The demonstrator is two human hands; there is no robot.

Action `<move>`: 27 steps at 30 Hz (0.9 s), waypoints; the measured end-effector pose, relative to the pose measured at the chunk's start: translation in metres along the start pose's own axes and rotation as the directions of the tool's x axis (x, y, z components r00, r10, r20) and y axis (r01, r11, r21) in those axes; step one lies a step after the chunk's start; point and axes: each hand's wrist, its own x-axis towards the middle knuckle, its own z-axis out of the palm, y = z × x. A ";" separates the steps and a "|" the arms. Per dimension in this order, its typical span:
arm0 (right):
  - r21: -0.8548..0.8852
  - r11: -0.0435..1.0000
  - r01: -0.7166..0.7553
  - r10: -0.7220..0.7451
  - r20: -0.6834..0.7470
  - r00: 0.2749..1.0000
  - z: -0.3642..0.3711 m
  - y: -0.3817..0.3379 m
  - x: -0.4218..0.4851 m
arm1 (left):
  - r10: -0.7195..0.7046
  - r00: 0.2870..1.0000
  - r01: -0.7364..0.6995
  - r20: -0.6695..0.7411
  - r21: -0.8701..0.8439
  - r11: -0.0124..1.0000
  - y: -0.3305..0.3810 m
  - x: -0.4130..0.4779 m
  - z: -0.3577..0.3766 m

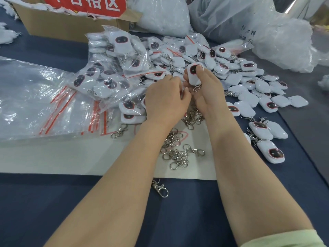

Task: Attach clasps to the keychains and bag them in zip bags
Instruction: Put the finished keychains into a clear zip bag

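My right hand (207, 90) grips a white keychain (194, 74) with a dark oval face, held upright above the pile. A small metal clasp (197, 89) hangs from its lower end. My left hand (166, 99) is curled just left of that clasp, fingertips close to it; what it pinches is hidden. Loose metal clasps (178, 150) lie in a heap on a white sheet below my wrists. A pile of loose white keychains (240, 75) spreads behind and to the right. Empty zip bags (58, 111) with red strips lie at the left.
Filled zip bags of keychains (114, 68) are stacked left of my hands. A cardboard box (71, 24) with a red sign stands at the back left, large plastic sacks (231, 18) at the back right. One clasp (160, 188) lies alone on the dark blue table (53, 211).
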 end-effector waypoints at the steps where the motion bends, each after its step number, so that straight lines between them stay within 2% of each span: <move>1: 0.031 0.999 -0.013 0.013 -0.010 1.000 0.000 -0.001 0.000 | 0.001 1.000 -0.001 -0.002 0.000 1.000 0.000 0.000 0.000; 3: 0.075 0.996 -0.056 0.056 -0.002 0.998 -0.001 -0.001 0.001 | 0.003 1.000 -0.003 -0.001 -0.005 1.000 0.000 -0.001 0.000; 5: 0.039 0.996 -0.076 0.074 0.039 0.996 -0.002 -0.002 0.000 | 0.001 1.000 -0.001 0.001 -0.006 1.000 0.000 -0.001 -0.001; 11: -0.062 0.998 0.002 0.002 0.075 0.997 -0.008 -0.011 0.000 | -0.026 1.000 0.026 0.010 -0.027 0.999 0.001 0.000 -0.003; 14: -0.192 0.981 0.000 0.011 0.053 0.999 -0.005 -0.020 0.000 | -0.112 0.993 0.114 0.026 -0.107 0.988 0.003 0.003 -0.005; 17: -0.328 0.945 0.008 0.009 0.049 0.999 0.000 -0.033 -0.003 | -0.234 0.970 0.245 0.073 -0.265 0.933 0.006 0.008 -0.012; 19: -0.472 0.882 0.017 0.015 0.065 0.998 0.001 -0.041 -0.006 | -0.292 0.953 0.301 0.084 -0.385 0.873 0.008 0.010 -0.017; 22: -0.740 0.672 0.037 0.039 0.085 0.996 -0.001 -0.051 -0.009 | -0.341 0.937 0.329 0.071 -0.504 0.799 0.009 0.012 -0.025; 24: -0.804 0.593 0.045 0.107 0.134 0.985 0.001 -0.051 -0.012 | -0.347 0.936 0.321 0.054 -0.531 0.784 0.012 0.013 -0.028; 27: -0.703 0.710 0.040 0.200 0.256 0.946 0.012 -0.044 -0.017 | -0.304 0.953 0.264 0.008 -0.516 0.815 0.016 0.013 -0.029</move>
